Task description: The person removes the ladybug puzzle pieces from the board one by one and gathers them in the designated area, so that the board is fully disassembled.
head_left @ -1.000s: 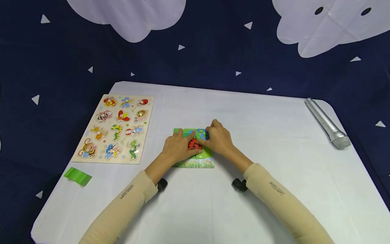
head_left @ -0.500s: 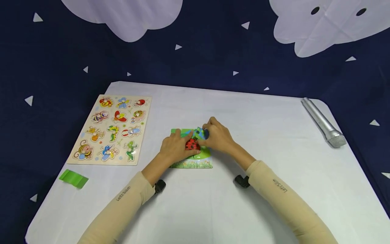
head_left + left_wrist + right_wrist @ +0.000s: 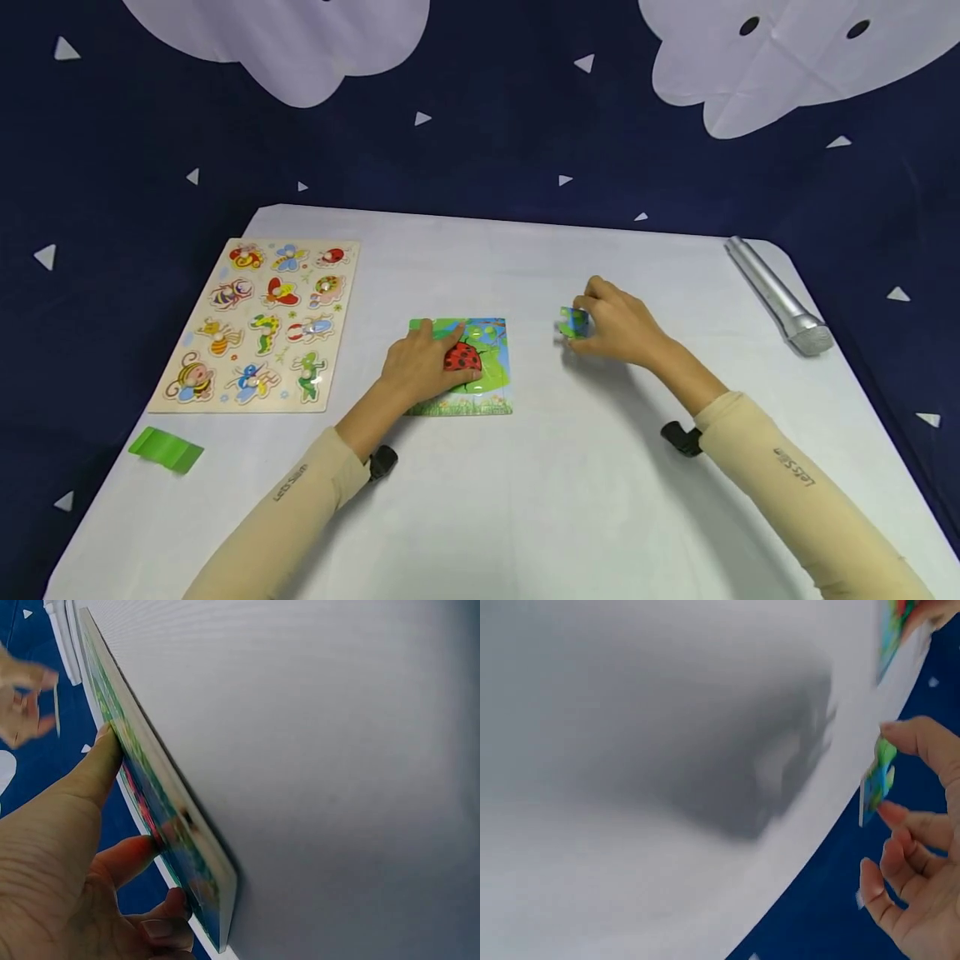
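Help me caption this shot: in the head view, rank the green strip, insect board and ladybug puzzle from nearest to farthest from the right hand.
1. Ladybug puzzle: just left, under the left hand.
2. Insect board: farther left.
3. Green strip: lower far left.

The thin square puzzle board (image 3: 489,372) shows a red ladybird with black spots on bright green, blue along its far and right edges and a grassy, flower-dotted band along the near one. The small flat jigsaw piece (image 3: 574,322) is green and blue, pale at its edge; its print is too small to read surely. The beige wooden pegboard (image 3: 243,315) carries red, yellow, blue and green insects. The navy fabric backdrop (image 3: 495,158) bears white triangles and pale lilac clouds.
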Demonstrator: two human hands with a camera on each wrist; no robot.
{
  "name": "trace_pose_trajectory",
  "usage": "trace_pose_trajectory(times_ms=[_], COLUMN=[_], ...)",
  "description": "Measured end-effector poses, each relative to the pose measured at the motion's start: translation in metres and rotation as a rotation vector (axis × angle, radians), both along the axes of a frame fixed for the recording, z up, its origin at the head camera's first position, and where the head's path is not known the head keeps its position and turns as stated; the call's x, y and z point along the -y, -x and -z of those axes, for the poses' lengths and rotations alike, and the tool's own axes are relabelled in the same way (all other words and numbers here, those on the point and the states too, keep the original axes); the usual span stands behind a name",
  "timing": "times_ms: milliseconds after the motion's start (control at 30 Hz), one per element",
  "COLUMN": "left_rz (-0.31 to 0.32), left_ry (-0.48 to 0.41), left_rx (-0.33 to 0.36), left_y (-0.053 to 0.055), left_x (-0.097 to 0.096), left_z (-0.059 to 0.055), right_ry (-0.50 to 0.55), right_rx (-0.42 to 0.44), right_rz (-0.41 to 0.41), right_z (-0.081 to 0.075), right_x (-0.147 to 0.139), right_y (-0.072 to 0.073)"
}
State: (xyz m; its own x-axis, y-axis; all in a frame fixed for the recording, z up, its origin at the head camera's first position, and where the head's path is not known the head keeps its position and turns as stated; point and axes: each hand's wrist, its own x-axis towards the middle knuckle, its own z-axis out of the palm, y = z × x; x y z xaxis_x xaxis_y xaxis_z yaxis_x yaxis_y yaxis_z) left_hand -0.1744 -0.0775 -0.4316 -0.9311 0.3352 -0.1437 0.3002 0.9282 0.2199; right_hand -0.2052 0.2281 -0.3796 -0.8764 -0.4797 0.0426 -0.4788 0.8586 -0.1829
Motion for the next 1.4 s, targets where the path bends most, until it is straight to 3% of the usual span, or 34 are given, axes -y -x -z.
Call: trace_pose_trajectory(times_ms=[200,400,833,1067,1167,1400], left_rz=[-0.002,-0.003,-0.003,-0.013,-0.035,-0.06], left_ry=[-0.012,-0.008,-0.027,-0.039,-0.038,-0.034], left_rx=[-0.004,0.009,-0.034,-0.012,-0.012,-0.023], left_y=[0.0,0.0,0.0,0.0,-0.001,-0.007], left_x=[0.002,0.001,0.002,0.013,0.022,0.034], left_z=[0.0,-0.001,-0.001,-0.001,-0.002,-0.001], right_ry=[-0.081,-0.126,-0.137,-0.071,-0.041,0.068], right_rx=[0.023,0.034,0.172,0.206,0.204,0.211], right_rz=[-0.032,0.007,0.075,0.054,0.008,-0.081], right_z=[0.004,0.004,0.009,-0.004,-0.006,0.004], right_x=[-0.06,-0.104,-0.12,-0.087,-0.055,0.033], right_y=[-0.004,-0.007,-0.003,-0.001,0.003,0.01])
